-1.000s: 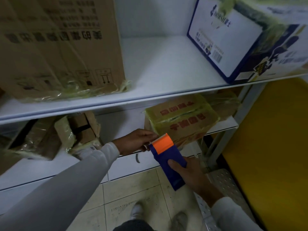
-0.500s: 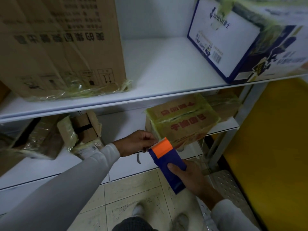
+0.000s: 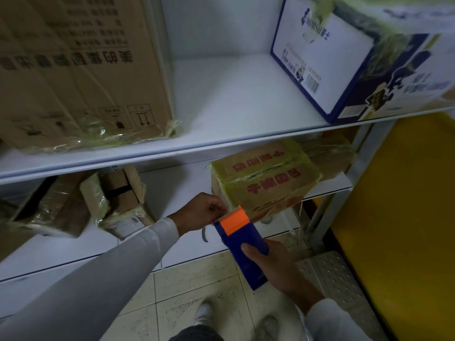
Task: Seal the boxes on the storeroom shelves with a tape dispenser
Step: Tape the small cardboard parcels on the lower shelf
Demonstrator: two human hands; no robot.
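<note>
Plastic blue-orange tape dispenser (image 3: pixel 242 247) gripped by right hand (image 3: pixel 275 269) | left hand (image 3: pixel 200 212) pinching at serrated edge | tape-wrapped cardboard box (image 3: pixel 266 178)

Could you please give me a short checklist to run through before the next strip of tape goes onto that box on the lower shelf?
1. Right hand grips the tape dispenser: ok.
2. Left hand pinches at the dispenser's toothed edge: ok.
3. Tape end actually caught between the fingers: cannot tell.
4. Box with red print sits on the lower shelf, right by the dispenser: ok.
5. Box fully seated: not ok, its front corner overhangs the shelf edge.
</note>
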